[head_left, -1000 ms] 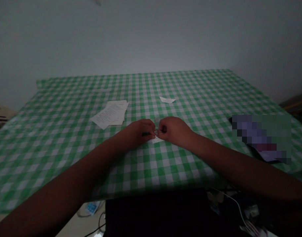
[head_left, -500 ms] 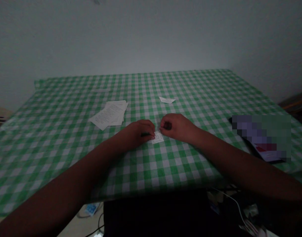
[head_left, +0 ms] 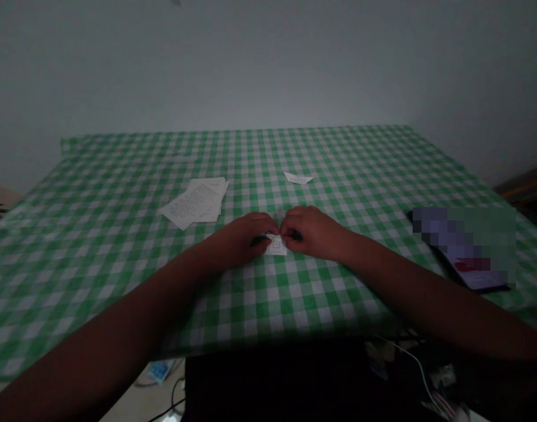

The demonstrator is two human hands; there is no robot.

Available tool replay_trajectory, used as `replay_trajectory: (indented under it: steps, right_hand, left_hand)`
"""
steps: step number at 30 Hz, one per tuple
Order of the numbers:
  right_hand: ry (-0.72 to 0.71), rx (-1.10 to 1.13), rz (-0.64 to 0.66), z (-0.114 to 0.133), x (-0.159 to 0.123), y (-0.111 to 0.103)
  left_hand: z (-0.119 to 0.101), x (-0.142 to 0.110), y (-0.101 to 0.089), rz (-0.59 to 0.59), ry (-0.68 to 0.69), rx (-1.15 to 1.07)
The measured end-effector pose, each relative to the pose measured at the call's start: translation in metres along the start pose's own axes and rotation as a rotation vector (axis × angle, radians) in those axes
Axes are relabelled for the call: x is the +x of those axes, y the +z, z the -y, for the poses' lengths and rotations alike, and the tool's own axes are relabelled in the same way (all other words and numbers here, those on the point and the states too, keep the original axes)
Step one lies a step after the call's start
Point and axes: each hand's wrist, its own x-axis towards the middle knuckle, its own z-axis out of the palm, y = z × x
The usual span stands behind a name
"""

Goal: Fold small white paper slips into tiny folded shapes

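A small piece of white paper point(head_left: 276, 245) with dark printed lines lies near the front of the table, between my two hands. My left hand point(head_left: 252, 237) is closed in a pinch at the paper's upper left edge. From the other side, my right hand point(head_left: 310, 232) pinches at its upper right edge. The fingertips of both hands nearly meet above the paper and hide its far edge. Beyond the hands lies a folded white paper point(head_left: 298, 177), boat-like in outline. To the left is a loose stack of printed sheets point(head_left: 200, 200).
A green and white checked cloth point(head_left: 268, 299) covers the table. At the right lies a dark-edged flat device point(head_left: 474, 264), its screen blurred out. Cables point(head_left: 417, 363) and clutter are below the table's front edge. A plain wall point(head_left: 250, 64) stands behind.
My right hand has moved left and slightly down to the paper, bringing the fingertips of both hands together. The small paper has turned a little and now lies straighter.
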Motion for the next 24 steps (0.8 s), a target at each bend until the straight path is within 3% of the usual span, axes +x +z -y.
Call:
replay_trajectory:
  steps: [6,13,18,24]
  right_hand:
    - [0.017,-0.05,0.0,0.0,0.001,0.002]
    - [-0.062,0.105,-0.044,-0.008,-0.001,0.001]
    - [-0.1,0.114,-0.026,-0.005,-0.002,-0.003]
    - [-0.123,0.223,-0.074,0.0,-0.003,-0.004]
  left_hand:
    - [-0.004,0.005,0.007,-0.035,-0.089,0.013]
    - [-0.003,0.002,0.012,-0.064,-0.115,0.015]
    - [-0.006,0.001,0.009,-0.073,-0.094,-0.017]
    - [-0.009,0.001,0.002,-0.123,-0.183,-0.083]
